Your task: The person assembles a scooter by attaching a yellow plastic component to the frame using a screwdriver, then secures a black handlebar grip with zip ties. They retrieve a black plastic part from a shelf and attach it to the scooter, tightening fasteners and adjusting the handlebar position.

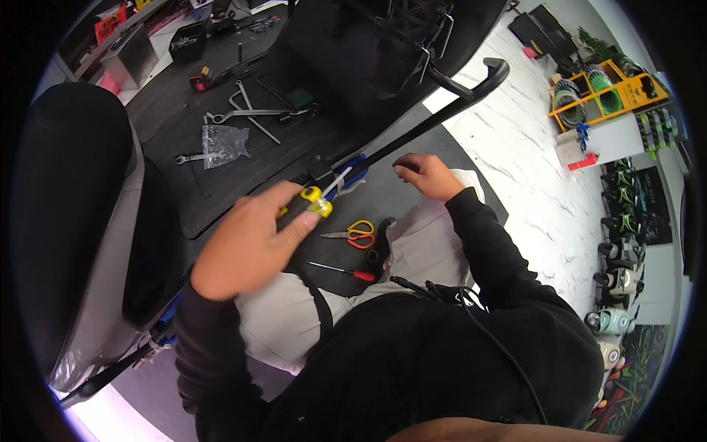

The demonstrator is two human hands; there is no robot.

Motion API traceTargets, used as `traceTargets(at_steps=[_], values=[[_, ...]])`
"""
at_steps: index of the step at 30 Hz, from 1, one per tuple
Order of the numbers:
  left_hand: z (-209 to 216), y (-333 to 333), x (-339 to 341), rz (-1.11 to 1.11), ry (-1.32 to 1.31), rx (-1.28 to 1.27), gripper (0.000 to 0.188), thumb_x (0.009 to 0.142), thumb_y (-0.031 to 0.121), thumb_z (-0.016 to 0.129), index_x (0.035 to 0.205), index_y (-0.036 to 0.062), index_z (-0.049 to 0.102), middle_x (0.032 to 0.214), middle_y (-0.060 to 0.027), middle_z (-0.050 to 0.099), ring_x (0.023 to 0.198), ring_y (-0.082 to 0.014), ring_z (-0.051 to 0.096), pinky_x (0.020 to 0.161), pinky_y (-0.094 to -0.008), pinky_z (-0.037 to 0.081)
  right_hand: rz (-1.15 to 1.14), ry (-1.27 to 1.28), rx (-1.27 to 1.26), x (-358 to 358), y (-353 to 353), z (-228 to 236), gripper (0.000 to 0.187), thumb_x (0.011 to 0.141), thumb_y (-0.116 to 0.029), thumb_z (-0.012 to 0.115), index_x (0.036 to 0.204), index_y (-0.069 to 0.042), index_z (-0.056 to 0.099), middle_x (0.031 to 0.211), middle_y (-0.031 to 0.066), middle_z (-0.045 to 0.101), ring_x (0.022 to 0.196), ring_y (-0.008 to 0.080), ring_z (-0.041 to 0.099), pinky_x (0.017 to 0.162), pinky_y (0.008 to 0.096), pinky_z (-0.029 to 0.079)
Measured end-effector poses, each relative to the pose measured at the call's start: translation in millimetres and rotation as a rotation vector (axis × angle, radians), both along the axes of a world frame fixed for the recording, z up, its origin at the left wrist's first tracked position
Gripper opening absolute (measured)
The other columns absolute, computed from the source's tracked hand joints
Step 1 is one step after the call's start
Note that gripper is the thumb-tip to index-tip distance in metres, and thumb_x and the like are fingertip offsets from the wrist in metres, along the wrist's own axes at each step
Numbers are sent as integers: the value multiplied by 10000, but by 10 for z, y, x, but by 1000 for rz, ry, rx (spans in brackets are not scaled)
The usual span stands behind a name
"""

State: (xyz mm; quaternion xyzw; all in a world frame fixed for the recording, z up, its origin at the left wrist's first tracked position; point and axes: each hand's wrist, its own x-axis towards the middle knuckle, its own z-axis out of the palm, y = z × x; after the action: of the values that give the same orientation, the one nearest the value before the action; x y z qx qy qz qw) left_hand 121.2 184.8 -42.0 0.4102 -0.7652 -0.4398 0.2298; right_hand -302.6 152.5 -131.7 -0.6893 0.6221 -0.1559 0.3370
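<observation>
Along the far left, a black seat (74, 155) with a grey side, tall and bulky, walling off that edge. Next, a black board (158, 125) with a raised, rounded near corner, bearing a clear plastic bag (227, 145), a small wrench (190, 158) partly under the bag, a red-and-black tape measure (200, 79) higher up, and a long wrench (254, 113) lying crosswise over other metal tools. Over the board's near rim, the left hand (250, 239), fingers wrapped around a yellow-handled screwdriver (317, 202), shaft slanting up and right toward the lower end of a black bar (420, 132) and a blue piece (357, 171); cannot tell whether touching either. Below the shaft, on a dark mat (339, 254), a pair of scissors (359, 236) with yellow and red loops, and just nearer the lap, a red-handled screwdriver (361, 275). Farther right, well apart from the left, the right hand (431, 177) above the pale trousers, beside the bar, fingers loosely curled, gap narrow; cannot tell whether holding anything. Past the mat's right edge, white marbled floor (512, 147), wide room toward a yellow rack (618, 92).
</observation>
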Motion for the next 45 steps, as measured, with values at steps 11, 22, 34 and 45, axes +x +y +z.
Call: traceTargets(at_steps=[11, 22, 34, 45], values=[[-477, -803, -101, 370, -522, -544, 551, 938, 229, 761, 1388, -37, 588, 1398, -280, 611, 1289, -434, 602, 1023, -504, 522, -67, 145, -78, -36, 291, 85, 334, 1018, -300, 686, 1132, 2, 769, 1035, 202, 790, 943, 369, 759, 859, 420, 591], [217, -1309, -2009, 302, 627, -359, 1062, 842, 294, 906, 1613, -65, 270, 1496, -266, 529, 1417, -345, 521, 1194, -394, 401, 27, 246, -121, -3, 279, -106, 378, 1011, -381, 659, 1139, -46, 777, 996, 219, 779, 953, 424, 741, 866, 500, 584], [761, -1248, -1540, 248, 225, -846, 789, 873, 264, 887, 1509, 46, 473, 1537, -203, 475, 1375, -368, 524, 1152, -456, 452, 55, 128, -85, -277, 325, -89, 377, 1017, -377, 649, 1150, -47, 773, 944, 186, 793, 936, 390, 757, 872, 471, 587], [255, -948, -1035, 425, 296, -1003, 403, 1062, 244, 671, 1354, -8, 552, 1443, -158, 542, 1215, -258, 624, 1047, -397, 504, 88, 15, -121, -335, 456, -28, 377, 1001, -362, 659, 1160, -41, 773, 964, 184, 796, 950, 377, 760, 886, 465, 583]])
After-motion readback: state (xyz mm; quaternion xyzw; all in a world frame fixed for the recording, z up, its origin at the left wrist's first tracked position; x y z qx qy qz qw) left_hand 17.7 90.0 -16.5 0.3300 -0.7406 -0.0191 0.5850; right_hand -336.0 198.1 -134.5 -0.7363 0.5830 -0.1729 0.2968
